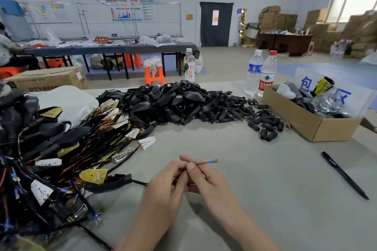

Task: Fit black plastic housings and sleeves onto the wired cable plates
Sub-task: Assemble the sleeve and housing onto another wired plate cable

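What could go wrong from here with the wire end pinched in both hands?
1. The terminal on the red and blue leads sticks out unsupported past the right hand and left hand; it may bend or snag.
2. The black cable runs back into the tangle of wired cable plates; pulling could drag neighbours.
3. The black sleeves lie across the table; reaching likely frees one hand.

We read "DTY" on the carton [47,82] at the left. A clear bottle [189,67] bears red handwriting, apparently "京白升". The red-labelled bottle [267,75] says "农夫山泉". The white sign [306,79] shows blue "包" and "区". A red plaque [101,39] on the far bench [122,49] reads "不合格区". The wall posters [126,11] are too small to read.
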{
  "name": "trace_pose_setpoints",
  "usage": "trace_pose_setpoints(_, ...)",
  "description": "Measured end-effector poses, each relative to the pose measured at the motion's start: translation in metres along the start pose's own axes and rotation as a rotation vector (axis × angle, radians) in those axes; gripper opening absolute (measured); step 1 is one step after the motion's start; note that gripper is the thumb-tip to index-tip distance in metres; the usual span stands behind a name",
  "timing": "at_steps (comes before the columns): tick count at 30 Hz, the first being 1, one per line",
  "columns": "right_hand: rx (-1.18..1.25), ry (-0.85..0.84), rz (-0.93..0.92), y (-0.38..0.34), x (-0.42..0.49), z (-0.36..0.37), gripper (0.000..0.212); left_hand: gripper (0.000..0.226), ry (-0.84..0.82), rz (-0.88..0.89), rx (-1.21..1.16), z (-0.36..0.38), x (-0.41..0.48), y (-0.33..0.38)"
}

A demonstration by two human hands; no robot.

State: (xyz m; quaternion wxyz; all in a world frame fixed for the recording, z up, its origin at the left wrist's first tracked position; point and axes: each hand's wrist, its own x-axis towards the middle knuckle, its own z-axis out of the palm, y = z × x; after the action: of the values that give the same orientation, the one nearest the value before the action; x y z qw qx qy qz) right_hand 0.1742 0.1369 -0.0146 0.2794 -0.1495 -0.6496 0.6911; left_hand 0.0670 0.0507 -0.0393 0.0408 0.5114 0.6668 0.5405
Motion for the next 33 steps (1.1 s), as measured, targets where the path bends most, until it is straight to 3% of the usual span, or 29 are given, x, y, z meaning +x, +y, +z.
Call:
trace_pose_setpoints(3,-0.131,-0.009,-0.046,-0.002,-0.002,-0.002,0.024,0.015,0.092,-0.095,-0.168,-0.002,0.003,0.0)
trace_pose_setpoints(6,-0.254,0.126,-0.077,-0.005,0.0,-0.013,0.022,0.012,0.142,-0.178,-0.263,-0.005,0.007,0.0)
trace_pose_setpoints(11,-0.145,0.477,-0.122,-0.012,0.009,-0.042,0.031,0.006,0.166,-0.269,-0.331,-0.005,0.01,-0.002)
trace_pose_setpoints(15,-0.002,0.601,-0.051,-0.013,0.01,-0.054,0.035,0.012,0.133,-0.282,-0.307,-0.004,0.007,-0.002)
trace_pose_setpoints(23,-0.12,0.541,0.007,-0.009,0.005,-0.046,0.036,0.024,0.112,-0.314,-0.277,-0.002,0.007,0.001)
trace_pose_setpoints(33,-0.377,0.418,-0.057,-0.006,0.002,-0.028,0.036,0.02,0.389,-0.298,-0.185,-0.008,0.009,-0.001)
